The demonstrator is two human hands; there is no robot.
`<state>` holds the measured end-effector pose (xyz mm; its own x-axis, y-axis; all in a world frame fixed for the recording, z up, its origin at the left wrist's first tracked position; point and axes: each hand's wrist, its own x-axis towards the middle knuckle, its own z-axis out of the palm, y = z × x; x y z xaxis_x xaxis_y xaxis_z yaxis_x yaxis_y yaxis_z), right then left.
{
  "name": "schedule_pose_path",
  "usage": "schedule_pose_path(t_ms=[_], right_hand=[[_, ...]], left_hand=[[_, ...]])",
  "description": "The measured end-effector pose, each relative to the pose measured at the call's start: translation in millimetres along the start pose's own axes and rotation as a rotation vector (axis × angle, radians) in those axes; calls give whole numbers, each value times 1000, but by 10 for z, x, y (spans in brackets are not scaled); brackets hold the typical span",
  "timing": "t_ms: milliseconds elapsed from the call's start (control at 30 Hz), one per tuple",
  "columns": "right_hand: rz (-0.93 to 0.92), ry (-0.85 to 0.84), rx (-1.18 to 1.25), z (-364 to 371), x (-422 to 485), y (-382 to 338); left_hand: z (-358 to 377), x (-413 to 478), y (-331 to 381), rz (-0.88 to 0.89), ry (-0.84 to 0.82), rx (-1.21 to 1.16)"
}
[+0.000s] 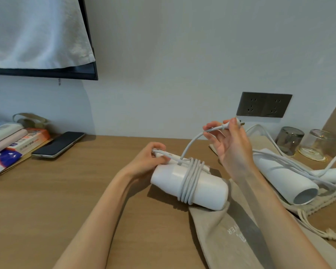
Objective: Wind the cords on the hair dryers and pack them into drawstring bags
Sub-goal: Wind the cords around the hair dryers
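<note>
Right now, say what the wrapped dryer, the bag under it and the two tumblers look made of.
Wrapped dryer: likely plastic, smooth white shell with a soft sheen. Bag: beige woven cloth, matte and creased. Grey tumbler and clear tumbler: probably glass, see-through and glinting.

The brown wooden table (pixel 47 200) is open at near left. At right, a white plastic hair dryer (pixel 281 181), a dark glass cup (pixel 288 140) and a clear glass cup (pixel 316 143) block the way.
</note>
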<state>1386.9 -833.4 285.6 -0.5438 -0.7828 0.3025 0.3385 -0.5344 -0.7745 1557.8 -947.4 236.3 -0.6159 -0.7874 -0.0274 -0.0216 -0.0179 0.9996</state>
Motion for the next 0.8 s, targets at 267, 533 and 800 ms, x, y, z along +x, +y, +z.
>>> schedule_pose_path(t_ms=[267, 533, 800], right_hand=[[-47, 127, -73, -91, 39, 75], [190, 67, -505, -319, 104, 288], [174, -45, -945, -547, 102, 484]], left_hand=[[-18, 10, -27, 158, 53, 205], [-334, 23, -166, 183, 403, -69], [-458, 120, -114, 318, 389, 599]])
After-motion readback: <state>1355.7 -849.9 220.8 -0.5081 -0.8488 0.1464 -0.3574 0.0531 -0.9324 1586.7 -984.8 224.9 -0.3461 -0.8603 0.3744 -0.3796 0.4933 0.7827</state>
